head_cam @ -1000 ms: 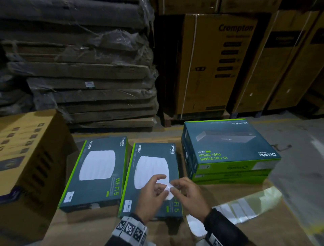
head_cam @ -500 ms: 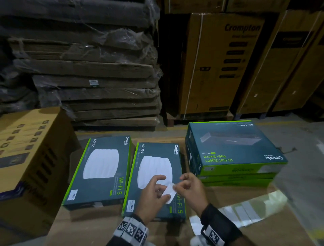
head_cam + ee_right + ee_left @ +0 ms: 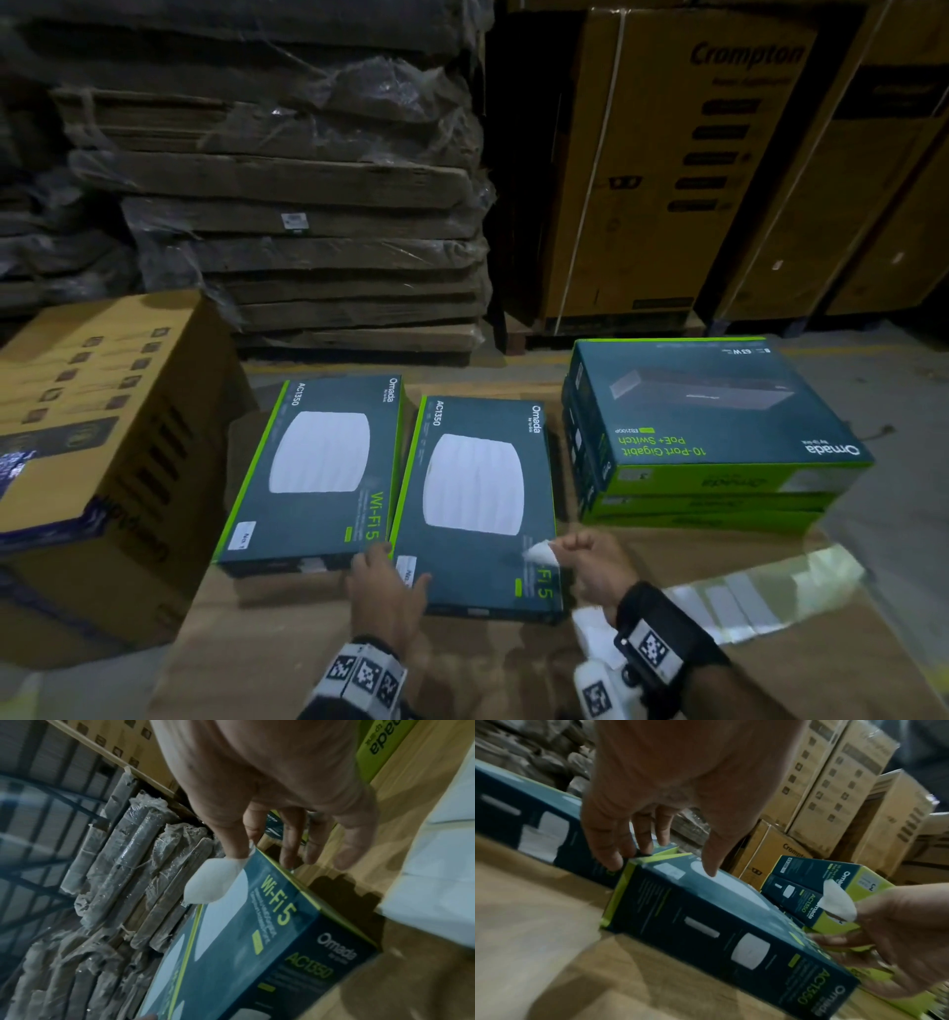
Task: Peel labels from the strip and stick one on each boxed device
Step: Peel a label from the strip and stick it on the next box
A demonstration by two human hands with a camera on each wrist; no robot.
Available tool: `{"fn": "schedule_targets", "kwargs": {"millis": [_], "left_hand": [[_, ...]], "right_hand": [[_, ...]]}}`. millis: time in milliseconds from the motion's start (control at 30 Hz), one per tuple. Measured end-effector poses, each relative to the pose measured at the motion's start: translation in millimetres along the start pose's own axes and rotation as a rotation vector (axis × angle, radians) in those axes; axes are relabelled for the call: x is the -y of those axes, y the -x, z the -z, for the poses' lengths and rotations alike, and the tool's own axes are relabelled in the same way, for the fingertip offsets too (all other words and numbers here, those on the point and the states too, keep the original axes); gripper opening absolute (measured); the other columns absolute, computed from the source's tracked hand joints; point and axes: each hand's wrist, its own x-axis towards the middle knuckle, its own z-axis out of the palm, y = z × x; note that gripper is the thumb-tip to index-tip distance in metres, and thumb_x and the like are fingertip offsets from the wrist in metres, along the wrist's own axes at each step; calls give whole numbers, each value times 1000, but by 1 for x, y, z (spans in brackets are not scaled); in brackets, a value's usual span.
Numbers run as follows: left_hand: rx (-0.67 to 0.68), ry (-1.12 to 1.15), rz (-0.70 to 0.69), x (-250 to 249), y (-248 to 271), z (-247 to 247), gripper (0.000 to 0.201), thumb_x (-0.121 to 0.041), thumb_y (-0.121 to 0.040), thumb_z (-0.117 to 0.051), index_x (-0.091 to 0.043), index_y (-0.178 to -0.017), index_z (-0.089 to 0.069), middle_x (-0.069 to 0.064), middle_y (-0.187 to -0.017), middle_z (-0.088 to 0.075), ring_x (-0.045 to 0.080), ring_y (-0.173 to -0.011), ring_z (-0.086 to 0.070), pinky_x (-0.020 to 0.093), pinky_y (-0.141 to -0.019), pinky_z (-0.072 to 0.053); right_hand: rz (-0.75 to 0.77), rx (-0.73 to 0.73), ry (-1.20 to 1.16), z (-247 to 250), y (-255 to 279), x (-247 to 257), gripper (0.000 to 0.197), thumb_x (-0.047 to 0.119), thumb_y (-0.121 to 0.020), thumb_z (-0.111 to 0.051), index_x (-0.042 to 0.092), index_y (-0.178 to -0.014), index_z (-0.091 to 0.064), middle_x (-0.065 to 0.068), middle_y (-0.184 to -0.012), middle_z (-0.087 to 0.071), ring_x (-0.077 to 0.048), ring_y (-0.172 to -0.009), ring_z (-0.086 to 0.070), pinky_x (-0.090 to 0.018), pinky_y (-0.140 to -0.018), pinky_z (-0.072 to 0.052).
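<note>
Two dark Wi-Fi boxes lie side by side on a cardboard surface, the left box (image 3: 318,473) and the middle box (image 3: 477,503) (image 3: 706,923) (image 3: 270,933). Each carries a small white label near its front left corner (image 3: 244,534). My left hand (image 3: 385,575) (image 3: 659,858) rests at the middle box's front left corner, fingers straight down in the gap between the boxes and thumb over the top. My right hand (image 3: 557,552) (image 3: 239,854) pinches a peeled white label (image 3: 539,552) (image 3: 836,900) (image 3: 213,882) just above that box's front right part. The label strip (image 3: 744,596) lies to the right.
A stack of switch boxes (image 3: 708,426) stands at the right. A large yellow carton (image 3: 92,411) sits at the left. Wrapped flat cardboard stacks (image 3: 308,180) and tall Crompton cartons (image 3: 693,154) stand behind.
My left hand has let go of the label and moved left to the middle box's front left corner. My right hand keeps the label alone.
</note>
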Motion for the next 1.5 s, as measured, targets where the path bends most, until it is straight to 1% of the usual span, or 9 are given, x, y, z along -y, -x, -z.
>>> {"fn": "schedule_targets", "kwargs": {"millis": [233, 400, 633, 867, 1100, 1200, 1267, 1367, 1500], "left_hand": [[112, 185, 206, 12, -1, -1, 49, -29, -69, -80, 0, -102, -59, 18, -106, -65, 31, -100, -62, 31, -83, -46], [131, 243, 189, 16, 3, 0, 49, -30, -66, -84, -9, -95, -51, 8, -97, -60, 27, -98, -61, 27, -80, -44], [-9, 355, -7, -7, 21, 22, 57, -43, -58, -85, -15, -97, -53, 3, -95, -60, 26, -97, -57, 34, -84, -45], [-101, 204, -402, -55, 33, 81, 92, -42, -50, -89, -16, -126, -44, -6, -109, -46, 4, -97, -44, 24, -88, -41], [-95, 12, -554, -94, 22, 116, 113, -41, -51, -89, -34, -143, -22, -9, -117, -43, 4, -100, -45, 26, -82, -43], [-162, -134, -576, -107, 17, 132, 92, -47, -55, -84, -40, -131, -33, -5, -107, -48, 18, -92, -58, 35, -72, -51], [-198, -182, -573, -113, 14, 142, 83, -55, -50, -82, -36, -120, -42, -5, -98, -51, 21, -87, -59, 35, -68, -49], [-167, -197, -560, -120, 12, 155, 88, -71, -41, -74, -34, -116, -45, -8, -95, -53, 16, -89, -54, 34, -73, -48], [-115, -215, -533, -126, 4, 169, 95, -73, -39, -74, -28, -119, -47, -5, -98, -52, 17, -96, -51, 33, -83, -45]], "right_hand": [[-98, 26, 96, -4, 6, -8, 28, 2, -89, -60, 13, -68, -46, -1, -66, -50, -10, -63, -40, -23, -59, -31], [-145, 89, 39, -5, 18, -3, 23, 9, -74, -74, 16, -72, -52, 1, -69, -51, -10, -65, -40, -22, -58, -29], [-166, 115, 18, 13, 35, 13, 15, 7, -85, -65, 19, -79, -56, -3, -75, -56, -18, -64, -45, -28, -62, -36], [27, 194, -45, 34, 65, 73, 17, 22, -68, -79, 24, -72, -62, -4, -82, -62, -21, -79, -52, -33, -66, -39], [139, 209, -4, 44, 79, 113, 19, 6, -86, -62, 19, -71, -61, -1, -72, -59, -17, -72, -48, -23, -55, -40], [173, 219, 10, 50, 90, 138, 20, 0, -88, -57, 13, -73, -58, -3, -67, -57, -11, -54, -50, -16, -38, -37], [185, 246, 40, 54, 94, 154, 17, 2, -87, -60, 14, -74, -59, -6, -70, -61, -12, -55, -56, -20, -45, -42], [251, 254, 125, 59, 99, 173, 12, 5, -84, -65, 14, -76, -62, -4, -71, -66, -11, -63, -58, -28, -55, -40], [428, 171, 235, 59, 103, 186, 11, 9, -88, -63, 12, -77, -60, -1, -75, -65, -2, -60, -54, -13, -46, -37]]}}
